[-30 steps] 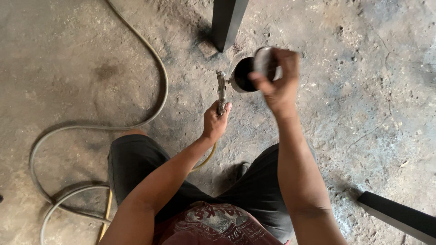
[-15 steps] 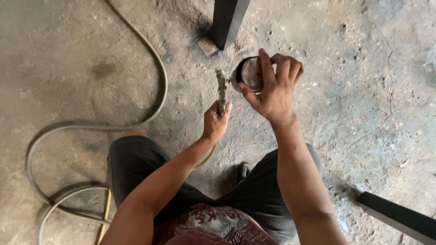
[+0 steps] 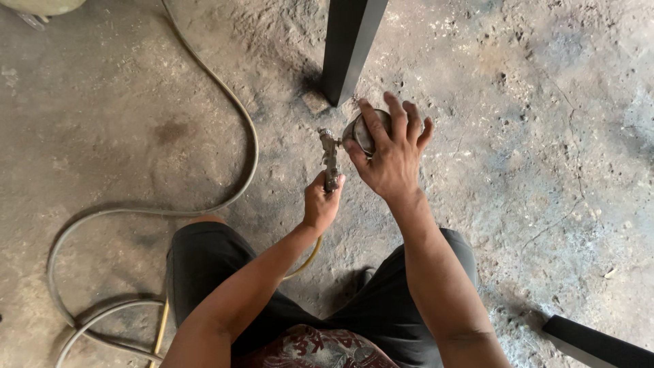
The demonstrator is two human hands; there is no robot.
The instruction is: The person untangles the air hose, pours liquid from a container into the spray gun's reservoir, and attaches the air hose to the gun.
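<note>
My left hand [image 3: 321,204] grips the handle of a grimy metal spray gun [image 3: 330,158] held upright over the concrete floor. The gun's round metal cup [image 3: 360,133] sits to its right. My right hand [image 3: 390,153] lies flat over the cup's top with fingers spread, pressing the lid onto it. Most of the cup is hidden beneath that hand. I am crouched, with dark trousers [image 3: 204,266] below my arms.
A black square metal post [image 3: 349,44] stands just beyond the cup. A grey hose [image 3: 231,109] loops across the floor at left, and a yellow hose [image 3: 310,259] runs under my left arm. Another black bar [image 3: 599,344] lies at the bottom right.
My right hand, which held the lid raised above the cup, has come down and now covers the cup's top. My left hand and the gun stayed put.
</note>
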